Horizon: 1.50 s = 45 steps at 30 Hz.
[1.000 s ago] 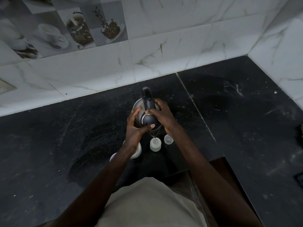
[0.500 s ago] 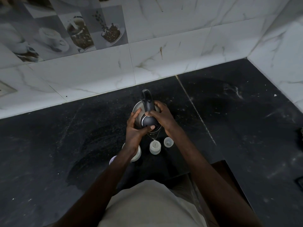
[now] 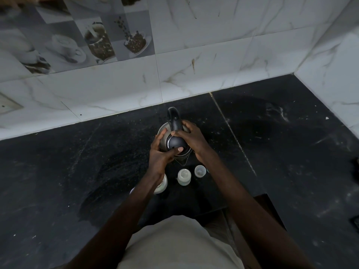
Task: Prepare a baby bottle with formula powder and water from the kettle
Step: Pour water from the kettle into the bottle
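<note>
Head view, looking down: the kettle [image 3: 165, 141] stands on the dark counter [image 3: 281, 152] near the tiled wall [image 3: 116, 90]. Its handle [image 3: 174, 118] is on the far side and its spout [image 3: 182, 161] points back toward the person.

Both hands are on the kettle. The left hand [image 3: 160, 152] wraps its side, fingers [image 3: 159, 135] curled against the metal body and the thumb laid across the dark domed lid [image 3: 174, 143]. The right hand [image 3: 192, 141] closes over the other side, with its fingers curled at the foot of the handle.

The baby bottle [image 3: 184, 177] stands upright on the counter just in front of the spout, apart from it. A small cap [image 3: 200, 170] sits just beside it to the right. A white container [image 3: 162, 186] is partly hidden under the left wrist, and whether it holds the formula powder cannot be told.

The step in hand looks like working the kettle's lid, or steadying the kettle before a pour. Whether the lid is being pressed shut or prised open is unclear. Nothing shows whether powder or water is in the bottle.

The next move probably calls for the right hand to shift fully onto the handle. The kettle would then be lifted and tipped so the spout comes over the bottle's narrow mouth. The left hand would need to leave the lid and hold the bottle upright.
</note>
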Tool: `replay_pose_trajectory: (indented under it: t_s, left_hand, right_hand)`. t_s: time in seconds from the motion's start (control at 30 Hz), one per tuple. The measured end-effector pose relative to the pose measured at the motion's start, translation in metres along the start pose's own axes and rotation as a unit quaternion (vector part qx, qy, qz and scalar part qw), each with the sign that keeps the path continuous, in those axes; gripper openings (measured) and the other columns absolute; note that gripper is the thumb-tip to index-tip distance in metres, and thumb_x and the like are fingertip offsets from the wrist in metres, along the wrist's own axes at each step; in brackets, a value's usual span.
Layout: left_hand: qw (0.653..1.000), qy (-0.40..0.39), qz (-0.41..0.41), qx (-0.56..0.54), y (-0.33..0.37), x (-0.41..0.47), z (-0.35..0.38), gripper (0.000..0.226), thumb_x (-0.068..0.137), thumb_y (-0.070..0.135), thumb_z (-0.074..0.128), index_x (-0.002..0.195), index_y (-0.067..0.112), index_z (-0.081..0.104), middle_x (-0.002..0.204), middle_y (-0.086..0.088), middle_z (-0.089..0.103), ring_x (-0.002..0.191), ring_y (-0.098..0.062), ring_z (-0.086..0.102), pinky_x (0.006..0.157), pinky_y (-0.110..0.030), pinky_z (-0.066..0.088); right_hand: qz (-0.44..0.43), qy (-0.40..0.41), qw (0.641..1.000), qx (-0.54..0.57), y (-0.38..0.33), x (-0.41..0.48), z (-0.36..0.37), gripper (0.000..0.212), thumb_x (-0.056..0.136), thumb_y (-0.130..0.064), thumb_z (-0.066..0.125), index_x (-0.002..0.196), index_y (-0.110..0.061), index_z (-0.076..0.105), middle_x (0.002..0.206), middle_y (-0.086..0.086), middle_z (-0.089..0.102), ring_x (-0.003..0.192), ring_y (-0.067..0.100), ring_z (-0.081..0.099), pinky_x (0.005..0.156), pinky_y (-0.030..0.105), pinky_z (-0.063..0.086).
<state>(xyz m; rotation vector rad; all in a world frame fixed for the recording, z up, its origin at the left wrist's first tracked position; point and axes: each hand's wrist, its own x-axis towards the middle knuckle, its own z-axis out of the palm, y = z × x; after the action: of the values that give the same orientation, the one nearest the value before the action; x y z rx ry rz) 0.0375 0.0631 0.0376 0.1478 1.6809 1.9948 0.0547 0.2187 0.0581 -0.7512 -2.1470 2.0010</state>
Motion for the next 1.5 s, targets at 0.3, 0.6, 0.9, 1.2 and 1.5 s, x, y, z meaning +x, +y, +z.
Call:
replay_pose_trajectory:
  t_s: [0.3, 0.6, 0.9, 1.2, 1.5]
  left_hand:
    - [0.998, 0.025, -0.053, -0.018, 0.014, 0.002, 0.001, 0.085, 0.073, 0.003, 0.092, 0.143, 0.038, 0.059, 0.118, 0.01, 0.078, 0.111, -0.025, 0.076, 0.093, -0.062, 0.061]
    - [0.993, 0.042, -0.105, -0.044, 0.034, 0.025, -0.01, 0.083, 0.075, 0.005, 0.092, 0.146, 0.033, 0.059, 0.128, 0.005, 0.075, 0.112, -0.024, 0.076, 0.079, -0.061, 0.064]
    - [0.989, 0.034, -0.144, -0.008, 0.05, 0.055, -0.02, 0.065, 0.076, 0.018, 0.092, 0.135, 0.033, 0.068, 0.125, -0.002, 0.077, 0.115, -0.03, 0.073, 0.059, -0.049, 0.062]
    - [0.981, -0.006, -0.189, 0.035, 0.071, 0.082, -0.023, 0.047, 0.084, 0.018, 0.085, 0.128, 0.025, 0.071, 0.12, -0.005, 0.078, 0.115, -0.033, 0.07, 0.068, -0.063, 0.062]
    - [0.978, 0.009, -0.203, 0.041, 0.079, 0.093, -0.039, 0.04, 0.086, 0.016, 0.083, 0.124, 0.026, 0.074, 0.117, -0.002, 0.076, 0.111, -0.029, 0.065, 0.085, -0.078, 0.054]
  right_hand:
    - [-0.014, -0.026, 0.999, 0.036, -0.017, -0.004, 0.0, 0.023, 0.087, -0.021, 0.079, 0.109, -0.026, 0.073, 0.112, 0.001, 0.077, 0.103, 0.019, 0.074, 0.095, 0.04, 0.061]
    - [0.036, -0.03, 0.999, 0.012, -0.026, 0.025, 0.017, 0.029, 0.081, -0.037, 0.078, 0.107, -0.025, 0.077, 0.102, -0.002, 0.079, 0.101, 0.019, 0.075, 0.099, 0.049, 0.057]
    - [0.089, -0.043, 0.995, 0.014, -0.039, 0.062, 0.028, 0.016, 0.079, -0.031, 0.083, 0.091, -0.02, 0.08, 0.092, 0.005, 0.081, 0.096, 0.027, 0.077, 0.092, 0.044, 0.06]
    - [0.138, -0.039, 0.99, 0.003, -0.039, 0.09, 0.03, 0.038, 0.069, -0.045, 0.086, 0.096, -0.018, 0.082, 0.091, 0.003, 0.081, 0.092, 0.024, 0.078, 0.095, 0.045, 0.06]
    - [0.125, -0.062, 0.99, 0.007, -0.042, 0.104, 0.042, 0.033, 0.078, -0.041, 0.085, 0.099, -0.016, 0.081, 0.09, 0.004, 0.081, 0.09, 0.024, 0.078, 0.091, 0.041, 0.062]
